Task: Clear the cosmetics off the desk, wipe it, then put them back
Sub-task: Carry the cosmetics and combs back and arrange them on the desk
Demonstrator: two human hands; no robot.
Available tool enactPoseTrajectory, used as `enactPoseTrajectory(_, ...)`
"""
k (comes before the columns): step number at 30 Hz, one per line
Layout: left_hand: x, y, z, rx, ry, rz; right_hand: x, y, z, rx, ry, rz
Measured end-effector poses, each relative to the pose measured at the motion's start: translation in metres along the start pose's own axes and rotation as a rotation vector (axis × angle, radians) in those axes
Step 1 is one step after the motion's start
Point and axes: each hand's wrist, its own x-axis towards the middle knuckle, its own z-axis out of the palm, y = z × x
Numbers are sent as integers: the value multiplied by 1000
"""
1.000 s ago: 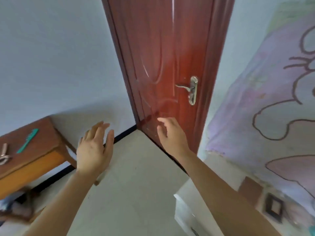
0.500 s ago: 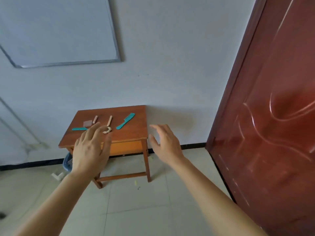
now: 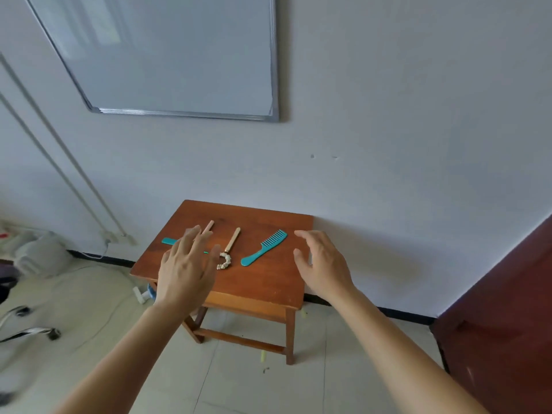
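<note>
A small brown wooden desk (image 3: 263,282) stands against the white wall. On its top lie a teal wide-tooth comb (image 3: 264,247), a tan stick-shaped item (image 3: 233,239), a second tan stick (image 3: 208,227), a beaded hair tie (image 3: 224,261) and a teal thin comb (image 3: 169,241) partly hidden by my left hand. My left hand (image 3: 186,265) is stretched out with fingers spread, in front of the desk's left half, holding nothing. My right hand (image 3: 321,265) is raised near the desk's right edge, fingers relaxed and empty.
A whiteboard (image 3: 167,55) hangs on the wall above. A dark red door (image 3: 501,318) is at the right. White pipes (image 3: 59,156) run down the left wall. Cables and a chair base (image 3: 33,330) lie on the tiled floor at left.
The view has swung left from the door to the desk, which now looks larger and more central. Both hands stay raised and empty in front of me.
</note>
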Motion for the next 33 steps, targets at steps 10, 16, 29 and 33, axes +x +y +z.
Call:
enactPoseTrajectory(10,109,-98,51,82,-70,-148,149,0,112,-2,-158,-96)
enactPoseTrajectory(16,195,-189,118,171,-317,-89,212,-16,202,-20,-242,1)
enactPoseTrajectory(29,292,-260,232,140,-730,115,242,-12,336,-106,-463,380)
enactPoseTrajectory(33,295,-266,260,204,-811,227,230,-8,363,-155,-568,453)
